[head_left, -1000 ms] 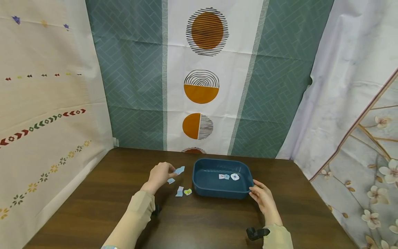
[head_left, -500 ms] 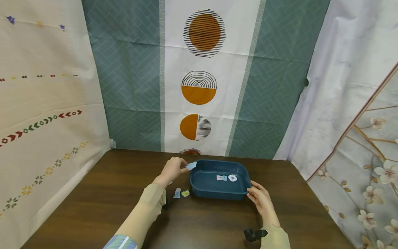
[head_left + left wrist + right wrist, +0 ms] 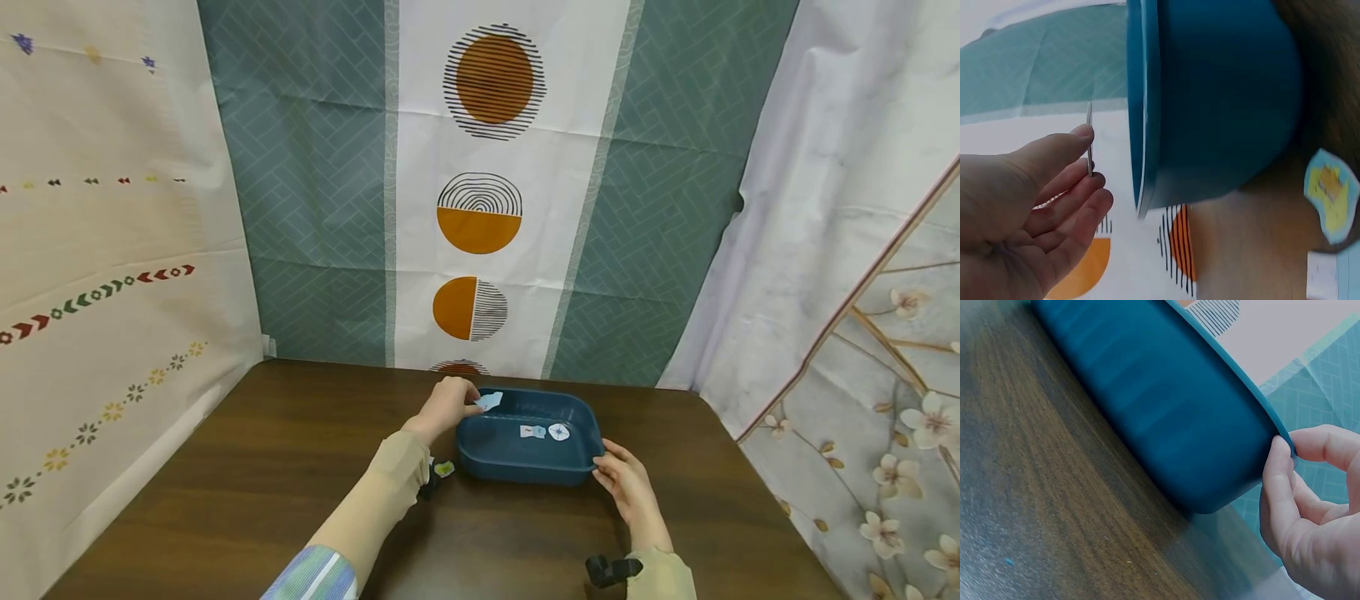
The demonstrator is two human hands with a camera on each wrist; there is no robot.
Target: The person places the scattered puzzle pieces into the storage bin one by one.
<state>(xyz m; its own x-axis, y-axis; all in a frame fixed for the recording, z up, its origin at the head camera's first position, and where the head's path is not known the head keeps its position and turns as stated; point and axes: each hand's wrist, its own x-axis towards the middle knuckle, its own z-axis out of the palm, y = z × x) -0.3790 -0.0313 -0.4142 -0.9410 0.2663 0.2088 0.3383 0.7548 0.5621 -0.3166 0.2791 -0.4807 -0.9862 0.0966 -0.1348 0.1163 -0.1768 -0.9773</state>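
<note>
My left hand (image 3: 444, 408) pinches a thin, stiff, light blue flat piece (image 3: 491, 401) between thumb and fingers, over the left end of a dark blue rectangular tub (image 3: 517, 474). In the left wrist view the piece (image 3: 1089, 149) shows edge-on, beside the tub's rim and apart from it. My right hand (image 3: 628, 485) grips the rim at the tub's right front corner, thumb and fingers on either side, as the right wrist view shows. Inside the tub lie a white-and-blue piece (image 3: 533, 432) and a white piece with a blue star-like mark (image 3: 558, 432).
Left of the tub, a yellow piece with a pale blue edge (image 3: 1331, 195) and a white-and-light-blue piece (image 3: 1322, 275) lie on the dark wooden table (image 3: 225, 467), partly behind my left forearm in the head view. Patterned curtains (image 3: 315, 208) enclose the table's back and sides.
My left hand has carried the light blue piece rightward, from the table left of the tub to over its left end. The right hand keeps its grip on the rim.
</note>
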